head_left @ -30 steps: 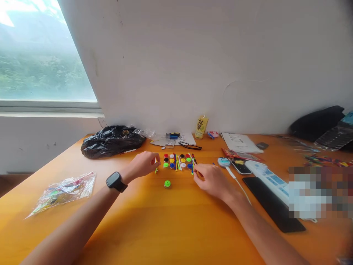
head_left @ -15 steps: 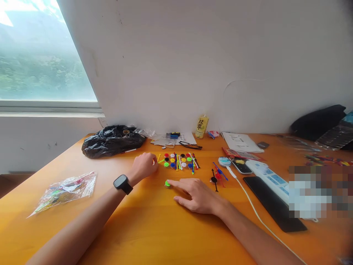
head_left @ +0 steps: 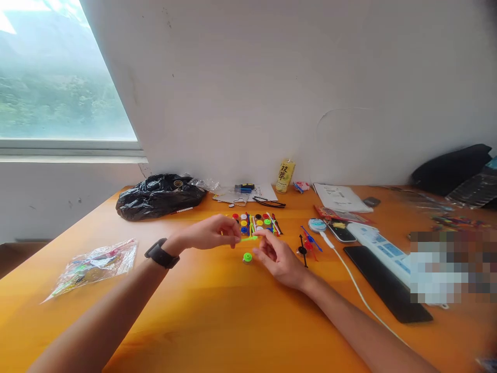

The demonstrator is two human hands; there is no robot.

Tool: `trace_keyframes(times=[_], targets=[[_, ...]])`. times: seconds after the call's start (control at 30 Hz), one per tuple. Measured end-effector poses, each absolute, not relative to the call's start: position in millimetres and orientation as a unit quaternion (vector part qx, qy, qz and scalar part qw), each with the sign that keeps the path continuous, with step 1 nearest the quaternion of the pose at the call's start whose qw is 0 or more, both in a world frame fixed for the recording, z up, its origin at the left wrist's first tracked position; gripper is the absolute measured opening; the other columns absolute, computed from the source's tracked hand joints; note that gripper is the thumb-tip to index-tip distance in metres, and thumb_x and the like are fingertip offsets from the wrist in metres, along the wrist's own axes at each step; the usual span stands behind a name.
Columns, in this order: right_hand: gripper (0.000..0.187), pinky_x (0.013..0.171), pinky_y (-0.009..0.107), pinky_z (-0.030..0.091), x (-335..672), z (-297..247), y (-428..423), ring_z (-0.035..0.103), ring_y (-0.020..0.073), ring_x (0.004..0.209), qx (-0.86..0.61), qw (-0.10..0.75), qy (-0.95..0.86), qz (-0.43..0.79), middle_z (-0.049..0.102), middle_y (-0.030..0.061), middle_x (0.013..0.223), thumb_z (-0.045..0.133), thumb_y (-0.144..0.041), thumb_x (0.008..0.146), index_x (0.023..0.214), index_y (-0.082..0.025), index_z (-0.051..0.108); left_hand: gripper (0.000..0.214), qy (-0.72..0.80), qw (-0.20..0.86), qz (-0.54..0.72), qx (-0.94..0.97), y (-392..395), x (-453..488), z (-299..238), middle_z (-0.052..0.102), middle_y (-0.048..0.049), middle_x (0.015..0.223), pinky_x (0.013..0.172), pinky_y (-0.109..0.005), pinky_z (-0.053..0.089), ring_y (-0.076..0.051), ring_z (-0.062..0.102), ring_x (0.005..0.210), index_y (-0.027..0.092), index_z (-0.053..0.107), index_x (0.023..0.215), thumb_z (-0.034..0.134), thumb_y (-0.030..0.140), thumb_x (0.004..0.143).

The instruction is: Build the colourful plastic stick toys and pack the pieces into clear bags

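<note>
My left hand, with a dark watch on the wrist, pinches one end of a thin green plastic arrow above the table. At the arrow's other end is my right hand, its thumb and index finger apart; whether the index fingertip touches the arrow I cannot tell. A round green plastic spinner base stands on the table just below, beside my right thumb. Behind the hands lie rows of coloured round bases and loose arrows, partly hidden by my left hand.
Right of my right hand lie spinners with black, red and blue arrows. Further right are a white cable, a dark flat slab and a power strip. A clear bag and black plastic bag lie left.
My left hand has moved right, bringing the green arrow over near the right hand. My right index finger has lifted off the green base, which now sits slightly further right in view.
</note>
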State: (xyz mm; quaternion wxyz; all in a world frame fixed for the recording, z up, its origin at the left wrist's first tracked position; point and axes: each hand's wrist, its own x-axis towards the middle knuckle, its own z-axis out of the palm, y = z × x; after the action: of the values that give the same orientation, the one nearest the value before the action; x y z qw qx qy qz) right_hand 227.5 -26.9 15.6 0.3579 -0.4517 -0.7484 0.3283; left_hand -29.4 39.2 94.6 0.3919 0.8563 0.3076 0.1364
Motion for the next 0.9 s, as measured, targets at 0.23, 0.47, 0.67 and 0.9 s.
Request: trace_keyframes(times=[0.23, 0.47, 0.67, 0.9], targets=[[0.031, 0.065, 0.026, 0.043, 227, 4, -13, 0.055, 0.0143, 0.071, -0.416, 0.389, -0.662, 0.488, 0.062, 0.0000, 0.080, 0.073, -0.049, 0.089, 0.096, -0.019, 0.066, 0.014, 0.323, 0.388, 0.121, 0.855, 24, -2, 73, 0.078, -0.0039, 0.084, 0.063, -0.023, 0.045, -0.016, 0.067, 0.073, 0.019, 0.077, 0.088, 0.063, 0.021, 0.087], [0.025, 0.060, 0.024, 0.039, 228, -6, -8, 0.050, 0.0118, 0.063, -0.451, 0.383, -0.646, 0.482, 0.057, -0.0030, 0.072, 0.076, -0.040, 0.084, 0.090, -0.018, 0.066, 0.014, 0.380, 0.421, 0.115, 0.816, 30, -1, 56, 0.077, -0.0034, 0.080, 0.056, -0.022, 0.042, -0.016, 0.065, 0.067, 0.018, 0.077, 0.088, 0.066, 0.023, 0.081], [0.029, 0.058, 0.024, 0.038, 228, -5, -8, 0.049, 0.0116, 0.062, -0.457, 0.373, -0.644, 0.487, 0.056, -0.0034, 0.070, 0.079, -0.043, 0.081, 0.088, -0.018, 0.066, 0.017, 0.381, 0.405, 0.109, 0.824, 32, -3, 54, 0.076, -0.0038, 0.079, 0.059, -0.023, 0.042, -0.016, 0.064, 0.068, 0.018, 0.079, 0.091, 0.066, 0.027, 0.083], [0.028, 0.060, 0.025, 0.039, 229, -7, -8, 0.052, 0.0126, 0.064, -0.442, 0.351, -0.655, 0.503, 0.060, -0.0012, 0.070, 0.077, -0.044, 0.084, 0.089, -0.017, 0.069, 0.022, 0.381, 0.375, 0.087, 0.841, 33, -4, 55, 0.077, -0.0037, 0.083, 0.058, -0.022, 0.039, -0.014, 0.062, 0.069, 0.017, 0.080, 0.092, 0.068, 0.034, 0.086]])
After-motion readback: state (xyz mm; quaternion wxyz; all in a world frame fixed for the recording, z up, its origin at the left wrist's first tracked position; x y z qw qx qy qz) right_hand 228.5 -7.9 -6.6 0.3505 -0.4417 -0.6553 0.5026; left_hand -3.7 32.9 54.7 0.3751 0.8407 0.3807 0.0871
